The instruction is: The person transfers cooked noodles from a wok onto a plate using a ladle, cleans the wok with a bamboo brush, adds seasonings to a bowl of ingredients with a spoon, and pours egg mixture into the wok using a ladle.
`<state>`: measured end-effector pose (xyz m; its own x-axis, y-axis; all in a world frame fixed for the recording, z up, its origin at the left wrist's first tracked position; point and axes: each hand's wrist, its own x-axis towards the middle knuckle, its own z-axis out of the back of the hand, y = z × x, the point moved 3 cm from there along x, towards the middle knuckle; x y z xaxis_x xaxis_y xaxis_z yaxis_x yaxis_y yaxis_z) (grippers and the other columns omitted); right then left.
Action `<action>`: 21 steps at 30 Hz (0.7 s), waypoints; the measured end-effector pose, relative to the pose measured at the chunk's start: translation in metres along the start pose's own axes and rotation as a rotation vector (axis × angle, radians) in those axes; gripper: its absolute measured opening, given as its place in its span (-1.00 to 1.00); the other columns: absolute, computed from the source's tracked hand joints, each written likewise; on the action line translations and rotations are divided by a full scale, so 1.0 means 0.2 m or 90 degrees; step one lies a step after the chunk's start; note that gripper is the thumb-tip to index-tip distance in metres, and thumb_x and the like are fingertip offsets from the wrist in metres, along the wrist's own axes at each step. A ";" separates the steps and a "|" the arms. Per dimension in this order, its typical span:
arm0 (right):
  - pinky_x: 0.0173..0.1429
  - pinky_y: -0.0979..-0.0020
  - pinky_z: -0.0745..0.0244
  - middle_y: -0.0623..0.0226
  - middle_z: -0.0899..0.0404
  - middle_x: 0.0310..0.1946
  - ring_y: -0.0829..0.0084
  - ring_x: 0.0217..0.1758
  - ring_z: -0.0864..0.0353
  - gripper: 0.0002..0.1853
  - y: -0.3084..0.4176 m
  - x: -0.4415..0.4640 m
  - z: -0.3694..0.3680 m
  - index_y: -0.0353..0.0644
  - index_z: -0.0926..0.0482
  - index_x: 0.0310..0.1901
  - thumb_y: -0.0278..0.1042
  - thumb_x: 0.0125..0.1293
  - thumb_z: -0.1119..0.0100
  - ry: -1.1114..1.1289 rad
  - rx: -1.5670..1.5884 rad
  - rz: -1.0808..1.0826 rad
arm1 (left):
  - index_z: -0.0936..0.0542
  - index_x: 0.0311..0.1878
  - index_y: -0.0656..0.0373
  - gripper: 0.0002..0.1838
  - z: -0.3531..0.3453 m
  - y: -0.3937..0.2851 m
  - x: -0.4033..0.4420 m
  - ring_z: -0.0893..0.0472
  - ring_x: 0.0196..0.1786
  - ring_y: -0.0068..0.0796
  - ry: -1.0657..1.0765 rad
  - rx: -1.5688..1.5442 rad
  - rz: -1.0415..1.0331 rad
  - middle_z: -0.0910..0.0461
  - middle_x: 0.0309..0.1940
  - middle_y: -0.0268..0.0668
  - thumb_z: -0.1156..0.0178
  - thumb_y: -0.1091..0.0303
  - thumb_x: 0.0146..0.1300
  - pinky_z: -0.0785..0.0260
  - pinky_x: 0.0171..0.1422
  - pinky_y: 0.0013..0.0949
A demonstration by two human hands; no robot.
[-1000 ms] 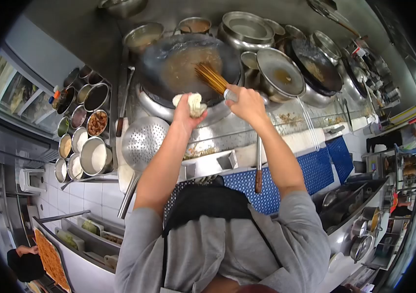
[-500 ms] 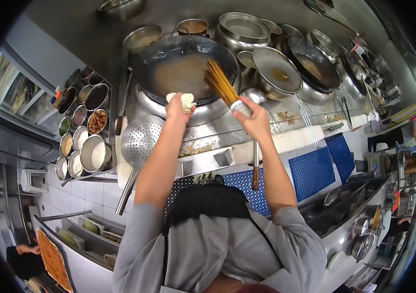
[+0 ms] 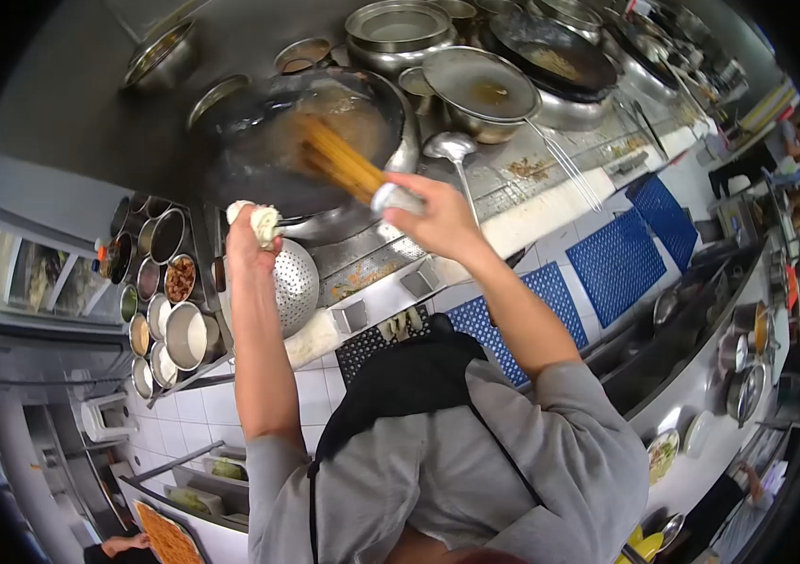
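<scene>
Brush (image 3: pixel 348 169) sits in right hand's (image 3: pixel 433 214) tight grip, blurred bristles (image 3: pixel 313 143) beyond fingers, over wok (image 3: pixel 259 155). Left hand (image 3: pixel 248 248) clasps bunched cloth (image 3: pixel 257 218), fingers curled.

Gap between left hand (image 3: pixel 255 252) and right hand (image 3: pixel 430 218), over near rim of wok (image 3: pixel 245 174): passable. Brush (image 3: pixel 344 164) slants from right hand into wok, blocks straight crossing there. Right of it, ladle (image 3: pixel 452 147) lies close to right hand, handle running toward counter edge. Room over steel stovetop (image 3: pixel 503 193) between ladle and wire-handled strainer (image 3: pixel 475 80); the wire handle bounds that strip. Stacked pots (image 3: pixel 398 26) obstruct beyond wok. Left side tight: perforated skimmer (image 3: pixel 295 287) beside left forearm, metal containers (image 3: pixel 186 336) outside it.
</scene>
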<state>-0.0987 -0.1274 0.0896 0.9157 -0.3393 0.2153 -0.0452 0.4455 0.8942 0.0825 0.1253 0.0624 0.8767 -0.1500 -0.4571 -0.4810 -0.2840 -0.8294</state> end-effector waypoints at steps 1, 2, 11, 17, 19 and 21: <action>0.26 0.26 -0.46 0.08 -0.61 0.11 0.14 0.16 -0.61 -0.41 0.09 0.02 -0.02 -0.07 -0.58 0.19 -0.11 0.08 -0.37 0.014 -0.019 0.014 | -0.57 -0.34 0.00 -0.86 0.00 -0.01 0.00 -0.55 -0.63 -0.53 0.011 0.002 -0.010 -0.60 -0.56 -0.43 -0.13 0.19 0.26 -0.31 -0.71 -0.50; 0.21 0.26 -0.49 0.11 -0.64 0.07 0.15 0.11 -0.64 -0.44 0.10 0.04 -0.07 -0.02 -0.58 0.20 -0.15 0.11 -0.39 -0.011 -0.059 0.068 | -0.57 -0.35 0.00 -0.86 0.00 -0.01 0.01 -0.54 -0.64 -0.53 0.027 0.010 -0.016 -0.60 -0.57 -0.43 -0.13 0.19 0.26 -0.31 -0.72 -0.50; 0.10 0.16 -0.55 -0.04 -0.69 -0.16 0.02 -0.05 -0.68 -0.50 0.23 0.18 -0.25 0.02 -0.59 0.20 -0.16 0.18 -0.30 0.161 -0.214 -0.017 | -0.60 -0.29 0.20 -0.78 -0.12 -0.08 -0.09 -0.51 -0.67 -0.50 -0.045 0.128 -0.148 -0.59 -0.55 -0.31 -0.24 0.23 0.15 -0.25 -0.74 -0.48; 0.13 0.15 -0.54 -0.09 -0.68 -0.15 0.00 -0.02 -0.67 -0.47 0.22 0.21 -0.24 -0.06 -0.57 0.21 -0.18 0.18 -0.32 0.145 -0.175 -0.033 | -0.59 -0.31 0.27 -0.78 -0.21 -0.14 -0.13 -0.51 -0.67 -0.50 -0.070 0.182 -0.248 -0.59 -0.54 -0.27 -0.28 0.31 0.08 -0.21 -0.76 -0.48; 0.14 0.15 -0.53 -0.10 -0.67 -0.13 -0.01 0.00 -0.66 -0.46 0.22 0.22 -0.25 -0.08 -0.56 0.21 -0.18 0.17 -0.33 0.129 -0.155 -0.031 | -0.59 -0.31 0.27 -0.79 -0.23 -0.16 -0.13 -0.51 -0.67 -0.51 -0.073 0.196 -0.276 -0.59 -0.54 -0.28 -0.28 0.31 0.07 -0.21 -0.75 -0.49; 0.16 0.14 -0.52 -0.13 -0.66 -0.11 -0.03 0.01 -0.65 -0.45 0.21 0.23 -0.26 -0.11 -0.56 0.21 -0.18 0.16 -0.34 0.104 -0.133 -0.023 | -0.58 -0.31 0.28 -0.80 -0.25 -0.17 -0.15 -0.51 -0.67 -0.53 -0.065 0.206 -0.300 -0.59 -0.54 -0.30 -0.28 0.34 0.06 -0.22 -0.75 -0.48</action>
<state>-0.0379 -0.0804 0.1157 0.9685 -0.2264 0.1035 0.0558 0.6024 0.7962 0.0739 0.0921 0.1203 0.9994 0.0195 -0.0293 -0.0295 0.0089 -0.9995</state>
